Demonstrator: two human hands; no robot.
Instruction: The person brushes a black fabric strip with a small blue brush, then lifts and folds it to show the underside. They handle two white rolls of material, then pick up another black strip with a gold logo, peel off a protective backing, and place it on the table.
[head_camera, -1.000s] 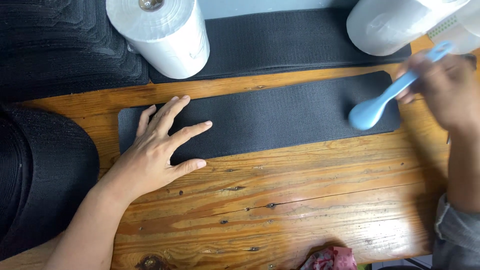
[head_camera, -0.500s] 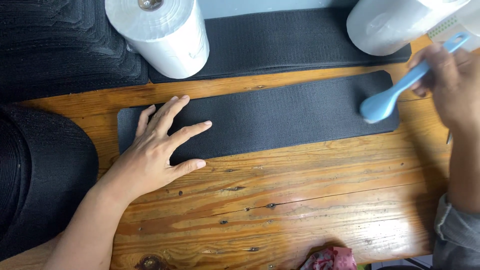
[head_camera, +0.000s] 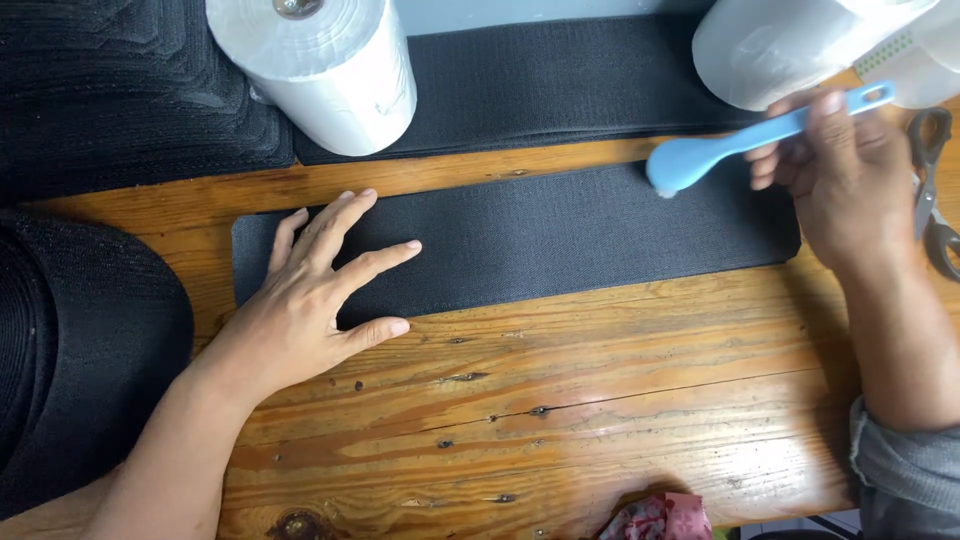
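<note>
Nearest, a crumpled reddish rag (head_camera: 665, 518) at the near edge of the wooden table (head_camera: 560, 400); beyond, left hand (head_camera: 310, 290) flat, fingers spread, pressing down the left end of a dark fabric strip (head_camera: 560, 235) lying across the boards; right hand (head_camera: 845, 170) closed around a light blue brush (head_camera: 745, 140), head at the strip's far edge, perhaps just touching; scissors (head_camera: 935, 190) just right; farther back, white rolls (head_camera: 325, 65) on more dark fabric
</note>
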